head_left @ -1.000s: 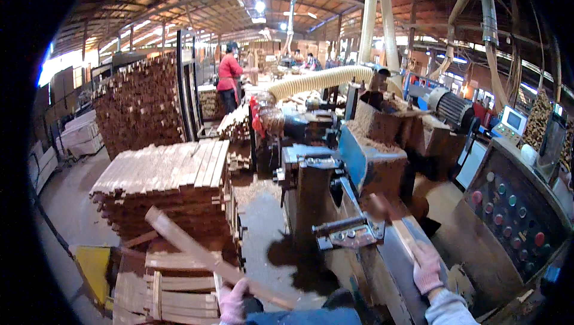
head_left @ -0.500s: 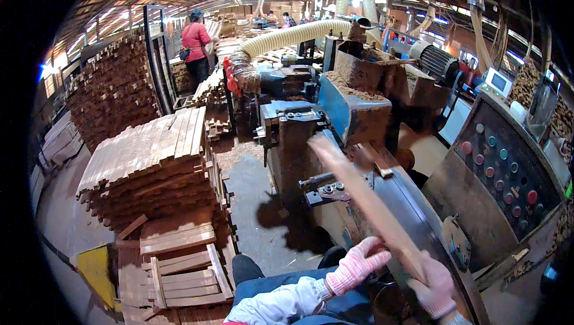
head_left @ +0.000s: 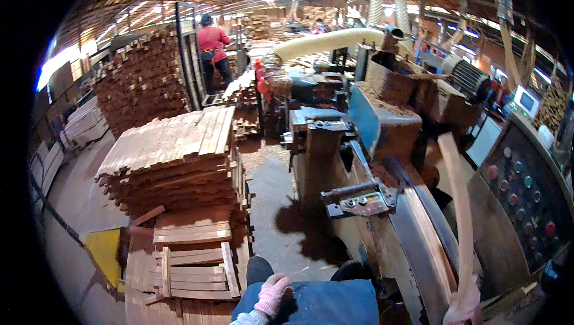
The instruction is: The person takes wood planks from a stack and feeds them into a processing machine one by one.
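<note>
My right hand (head_left: 463, 308), in a pinkish glove at the lower right edge, is closed around the lower end of a long wooden strip (head_left: 459, 205). That strip rises steeply beside the machine bed, its top leaning slightly left. Along the curved metal bed (head_left: 409, 253) of the woodworking machine lies another wooden strip (head_left: 427, 235), left of the held one. My left hand (head_left: 274, 294), in a pink and white glove, rests over the blue apron (head_left: 335, 301) on my lap, its fingers curled with nothing visible in them.
A tall stack of wooden strips (head_left: 167, 146) stands at the left, with loose strips (head_left: 194, 271) nearer me. A control panel (head_left: 523, 187) with coloured buttons is at the right. Ahead are a blue guard (head_left: 371, 119) and a cream hose (head_left: 329, 41). Farther off stands a person (head_left: 213, 44) in red.
My left hand has left the held strip's side and moved down-left to my lap. The right hand has shifted right, standing its strip more upright. A strip now shows along the bed. The view has turned left.
</note>
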Available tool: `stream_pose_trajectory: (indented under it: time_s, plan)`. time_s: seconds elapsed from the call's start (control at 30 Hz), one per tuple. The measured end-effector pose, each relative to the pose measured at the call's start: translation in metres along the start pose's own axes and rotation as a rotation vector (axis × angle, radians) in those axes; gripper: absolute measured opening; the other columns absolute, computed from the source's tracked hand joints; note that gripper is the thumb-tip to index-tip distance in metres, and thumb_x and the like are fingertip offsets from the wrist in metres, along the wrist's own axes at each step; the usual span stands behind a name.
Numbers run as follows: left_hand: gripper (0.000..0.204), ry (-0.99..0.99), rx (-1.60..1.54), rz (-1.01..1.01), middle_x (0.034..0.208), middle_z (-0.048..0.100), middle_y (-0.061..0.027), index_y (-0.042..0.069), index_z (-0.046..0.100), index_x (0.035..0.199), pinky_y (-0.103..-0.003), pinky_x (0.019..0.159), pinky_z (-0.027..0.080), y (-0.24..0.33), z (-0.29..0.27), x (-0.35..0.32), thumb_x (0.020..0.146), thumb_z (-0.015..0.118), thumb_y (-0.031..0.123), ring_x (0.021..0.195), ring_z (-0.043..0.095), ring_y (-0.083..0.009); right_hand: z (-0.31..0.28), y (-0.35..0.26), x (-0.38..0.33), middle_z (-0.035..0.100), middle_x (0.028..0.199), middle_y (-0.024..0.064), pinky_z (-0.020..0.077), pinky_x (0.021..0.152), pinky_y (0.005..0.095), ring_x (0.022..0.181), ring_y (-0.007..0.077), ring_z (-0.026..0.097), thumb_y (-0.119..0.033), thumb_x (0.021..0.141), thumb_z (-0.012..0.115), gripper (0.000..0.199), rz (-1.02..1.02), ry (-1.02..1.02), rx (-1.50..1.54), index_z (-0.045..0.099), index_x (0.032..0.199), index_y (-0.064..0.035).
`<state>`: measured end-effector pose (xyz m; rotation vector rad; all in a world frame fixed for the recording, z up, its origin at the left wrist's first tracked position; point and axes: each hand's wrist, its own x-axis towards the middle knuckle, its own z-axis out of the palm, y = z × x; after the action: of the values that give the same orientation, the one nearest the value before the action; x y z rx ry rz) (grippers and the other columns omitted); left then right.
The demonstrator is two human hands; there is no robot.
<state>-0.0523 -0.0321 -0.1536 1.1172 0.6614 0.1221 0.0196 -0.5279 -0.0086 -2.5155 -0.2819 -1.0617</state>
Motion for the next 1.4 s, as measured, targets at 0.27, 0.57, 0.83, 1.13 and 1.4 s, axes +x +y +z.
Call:
stream_pose_trajectory:
  time_s: [0.27,0.57,0.83,1.13,1.4]
  plan:
    - [0.049,-0.042,-0.076,-0.006,0.091,0.065,-0.0094,-0.002,0.057,0.124,-0.031,0.064,0.052,0.014,0.006,0.007,0.088,0.070,0.030,0.070,0.063,-0.0187,0.169,-0.025,0.159,0.055,0.135,0.0245,0.0378,0.108,0.0458,0.124,0.0431,0.051,-0.008,0.085,0.064,0.068,-0.078,0.000,-0.041,0.040,0.148,-0.0004]
    - [0.016,0.028,-0.459,-0.056,0.070,0.044,0.0039,0.016,0.051,0.084,-0.026,0.051,0.036,0.053,-0.026,0.044,0.094,0.063,0.020,0.058,0.042,-0.0088,0.042,-0.056,0.062,0.063,0.120,0.0222,0.0456,0.092,0.0456,0.105,0.0410,0.059,-0.003,0.076,0.069,0.069,-0.215,-0.244,-0.078,0.049,0.141,0.0004]
    - [0.018,0.549,-0.380,-0.054,0.068,0.048,-0.0012,0.015,0.055,0.087,-0.030,0.043,0.043,-0.001,-0.232,0.167,0.084,0.066,0.029,0.055,0.050,-0.0151,-0.106,-0.039,-0.060,0.058,0.130,0.0264,0.0461,0.098,0.0506,0.114,0.0448,0.057,-0.016,0.091,0.060,0.043,0.011,-0.560,-0.534,0.059,0.131,-0.0008]
    - [0.075,0.886,-0.376,-0.157,0.143,0.048,-0.0164,0.005,0.040,0.144,-0.062,0.099,0.039,-0.009,-0.322,0.299,0.087,0.063,0.048,0.127,0.048,-0.0381,0.085,-0.073,0.094,0.054,0.139,0.0204,0.0390,0.109,0.0458,0.130,0.0394,0.049,-0.007,0.093,0.060,0.041,-0.177,-0.413,-0.342,0.061,0.134,-0.0102]
    - [0.081,1.128,-0.515,-0.149,0.140,0.050,-0.0166,0.004,0.043,0.140,-0.055,0.101,0.043,-0.044,-0.380,0.362,0.083,0.069,0.055,0.121,0.052,-0.0355,0.217,-0.088,0.175,0.057,0.135,0.0192,0.0428,0.106,0.0419,0.126,0.0358,0.053,-0.008,0.096,0.059,0.031,-0.156,-0.168,-0.079,0.063,0.126,-0.0029]
